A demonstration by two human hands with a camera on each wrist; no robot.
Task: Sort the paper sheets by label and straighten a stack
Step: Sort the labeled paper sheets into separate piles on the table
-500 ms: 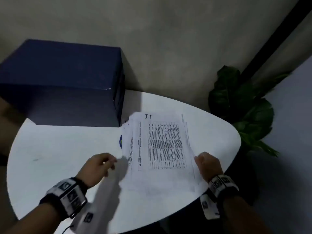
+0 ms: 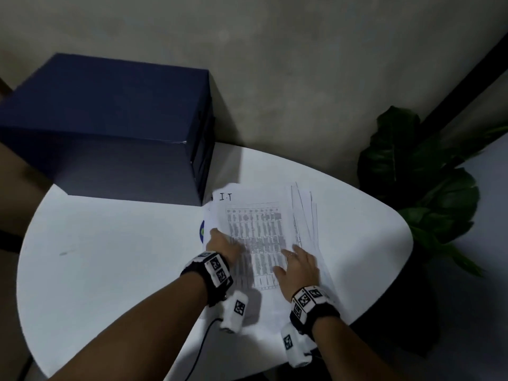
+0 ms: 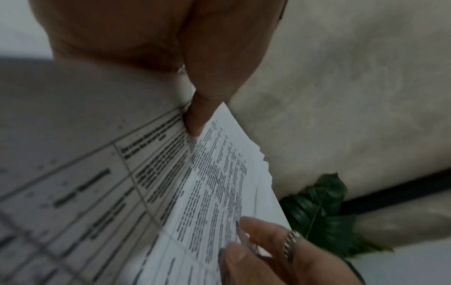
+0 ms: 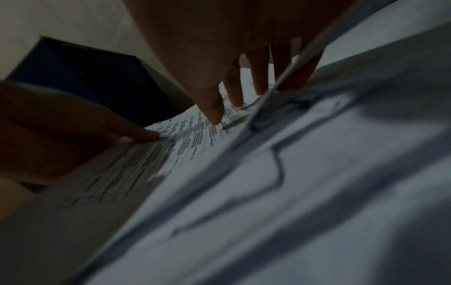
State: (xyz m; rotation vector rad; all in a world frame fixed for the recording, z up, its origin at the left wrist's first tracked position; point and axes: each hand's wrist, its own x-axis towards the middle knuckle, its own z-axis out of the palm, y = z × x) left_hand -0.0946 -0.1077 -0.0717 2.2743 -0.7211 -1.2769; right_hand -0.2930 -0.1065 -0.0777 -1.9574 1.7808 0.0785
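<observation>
A loose stack of printed sheets (image 2: pixel 255 229) lies on the white round table (image 2: pixel 110 257). Its top sheet carries a table of text and the handwritten label "I.T" (image 2: pixel 226 197). Several sheets fan out crookedly at the right side (image 2: pixel 305 213). My left hand (image 2: pixel 222 243) rests on the stack's left edge, and the left wrist view shows a straight finger (image 3: pixel 197 115) pressing the paper (image 3: pixel 219 173). My right hand (image 2: pixel 298 264) lies flat on the top sheet with its fingers (image 4: pixel 214 111) spread. A raised sheet edge runs past its outer fingers.
A large dark blue box (image 2: pixel 110 127) stands on the table's back left, touching the stack's far left corner. A round blue-green mark (image 2: pixel 202 231) peeks from under the sheets. A leafy plant (image 2: pixel 417 174) stands beyond the right rim. A black cable (image 2: pixel 203 345) hangs below my left wrist.
Both hands have moved inward from the stack's sides onto its top sheet. The blurred sheet that hung by my left hand is gone from the left of the stack.
</observation>
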